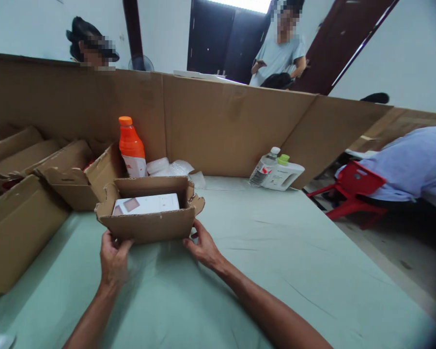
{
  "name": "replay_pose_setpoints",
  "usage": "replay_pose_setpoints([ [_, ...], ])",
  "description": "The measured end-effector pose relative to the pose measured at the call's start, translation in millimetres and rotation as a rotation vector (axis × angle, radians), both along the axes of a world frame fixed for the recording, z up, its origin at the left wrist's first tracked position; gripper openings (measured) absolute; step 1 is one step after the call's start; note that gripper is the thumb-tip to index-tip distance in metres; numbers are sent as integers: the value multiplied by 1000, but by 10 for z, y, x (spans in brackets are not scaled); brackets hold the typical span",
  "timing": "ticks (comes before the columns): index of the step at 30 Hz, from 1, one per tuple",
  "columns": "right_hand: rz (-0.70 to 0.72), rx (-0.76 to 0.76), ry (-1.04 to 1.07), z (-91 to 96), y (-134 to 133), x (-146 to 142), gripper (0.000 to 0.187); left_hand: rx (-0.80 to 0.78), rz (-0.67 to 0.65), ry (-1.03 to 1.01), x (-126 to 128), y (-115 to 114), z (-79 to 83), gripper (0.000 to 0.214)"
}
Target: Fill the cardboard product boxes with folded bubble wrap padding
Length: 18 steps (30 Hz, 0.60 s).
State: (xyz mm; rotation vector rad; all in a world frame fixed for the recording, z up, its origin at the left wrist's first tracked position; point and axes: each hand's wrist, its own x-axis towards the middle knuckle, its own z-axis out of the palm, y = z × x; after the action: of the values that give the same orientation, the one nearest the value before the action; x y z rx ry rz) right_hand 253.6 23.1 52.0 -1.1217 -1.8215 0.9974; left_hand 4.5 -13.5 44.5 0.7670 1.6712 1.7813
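A small open cardboard box (148,225) stands on the pale green table (276,252) in front of me. A white flat package (147,203) lies inside it. My left hand (113,259) grips the box's near left corner, fingers curled against the wall. My right hand (202,246) holds the near right corner, thumb and fingers pressed to the cardboard. The box's side flaps stand up.
Several folded cardboard boxes (25,194) are stacked at the left. An orange bottle (131,147), clear plastic bags (170,168), a water bottle (263,168) and a white jug (285,175) stand by the cardboard wall (221,126). Other people and a red chair (350,191) lie beyond.
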Motion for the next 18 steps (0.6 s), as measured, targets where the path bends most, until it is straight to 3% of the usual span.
replay_pose_setpoints([
  [3,39,-36,25,-6,154,76,66,21,-15,-18,50,141,-56,52],
  [6,49,16,-47,78,382,257,35,8,-56,-60,20,140,-141,49],
  [8,6,92,-105,217,683,380,21,-16,-82,-98,-17,119,-173,47],
  [10,-39,147,-136,412,1121,411,23,-48,-88,-123,-50,109,-187,48],
  [12,-49,192,-157,623,1635,290,23,-93,-74,-133,-72,107,-203,49],
  [15,-3,268,-206,865,2338,-163,26,-146,-56,-125,-85,103,-246,51],
  [18,77,380,-400,946,2780,-712,46,-162,-46,-99,-90,93,-282,55],
])
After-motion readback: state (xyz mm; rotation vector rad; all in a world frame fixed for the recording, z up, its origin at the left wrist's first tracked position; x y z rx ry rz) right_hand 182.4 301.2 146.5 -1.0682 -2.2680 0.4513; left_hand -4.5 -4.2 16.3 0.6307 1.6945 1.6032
